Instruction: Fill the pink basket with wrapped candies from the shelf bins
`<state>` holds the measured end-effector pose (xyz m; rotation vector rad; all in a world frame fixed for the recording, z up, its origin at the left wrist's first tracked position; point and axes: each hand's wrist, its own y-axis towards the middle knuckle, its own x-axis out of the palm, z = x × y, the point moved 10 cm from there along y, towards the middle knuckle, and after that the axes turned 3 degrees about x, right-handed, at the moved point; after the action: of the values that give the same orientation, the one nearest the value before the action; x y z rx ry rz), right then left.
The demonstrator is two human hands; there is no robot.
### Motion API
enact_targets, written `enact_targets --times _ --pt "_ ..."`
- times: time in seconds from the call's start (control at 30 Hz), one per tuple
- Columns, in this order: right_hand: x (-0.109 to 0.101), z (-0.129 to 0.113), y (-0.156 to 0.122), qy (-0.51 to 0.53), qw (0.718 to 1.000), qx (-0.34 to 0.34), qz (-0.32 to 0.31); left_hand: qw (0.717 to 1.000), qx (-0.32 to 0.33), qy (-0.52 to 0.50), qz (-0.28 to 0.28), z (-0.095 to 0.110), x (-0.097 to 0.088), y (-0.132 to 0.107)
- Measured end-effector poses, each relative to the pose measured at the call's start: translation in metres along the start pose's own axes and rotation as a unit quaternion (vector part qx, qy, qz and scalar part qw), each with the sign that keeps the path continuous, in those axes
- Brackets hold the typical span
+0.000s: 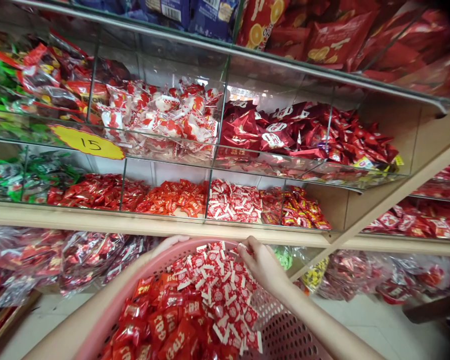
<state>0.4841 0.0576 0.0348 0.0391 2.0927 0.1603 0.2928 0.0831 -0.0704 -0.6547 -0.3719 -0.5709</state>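
Note:
A pink perforated plastic basket (285,325) is tilted below the shelf. It holds larger red-wrapped candies (165,320) at the near left and small red-and-white wrapped candies (225,290) at the far side. My left hand (168,244) reaches around the outside of the basket to its far rim, its fingers partly hidden. Closed over the far rim further right is my right hand (260,262), its thumb inside beside the small candies. The basket's far edge is close to the wooden shelf edge (187,229).
Glass-fronted bins hold red-and-white candies (234,202), orange-red candies (176,197) and dark red packets (273,130). A yellow price tag (88,142) reads 15. Bagged candies (90,255) lie under the shelf. A wooden divider (397,205) slants on the right.

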Motion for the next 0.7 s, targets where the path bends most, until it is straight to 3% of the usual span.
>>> enact_targets --times 0.23,0.3,0.37,0.43,0.53,0.6,0.7 --pt "0.011 -0.001 0.004 0.041 0.999 0.012 0.003 1.000 0.008 0.012 0.025 0.003 -0.006 -0.001" --pt "0.007 0.000 0.005 0.116 0.993 0.028 0.008 1.000 0.012 0.015 0.020 0.004 -0.005 -0.002" --pt "0.008 0.005 0.004 0.247 0.966 0.077 -0.017 1.000 0.013 0.021 0.010 0.003 -0.003 -0.001" --pt "0.019 0.010 -0.002 0.413 0.894 0.156 -0.079 0.999 0.018 0.028 0.003 0.004 -0.002 0.000" --pt "0.038 0.003 -0.020 0.612 0.733 0.253 -0.159 0.999 0.037 0.032 0.006 0.006 -0.005 0.003" --pt "0.047 -0.005 -0.032 0.683 0.645 0.288 -0.185 0.998 0.046 0.036 0.010 0.008 -0.008 0.004" --pt "0.062 -0.008 -0.056 0.728 0.554 0.356 -0.191 0.997 0.054 0.049 0.016 0.009 -0.012 0.005"
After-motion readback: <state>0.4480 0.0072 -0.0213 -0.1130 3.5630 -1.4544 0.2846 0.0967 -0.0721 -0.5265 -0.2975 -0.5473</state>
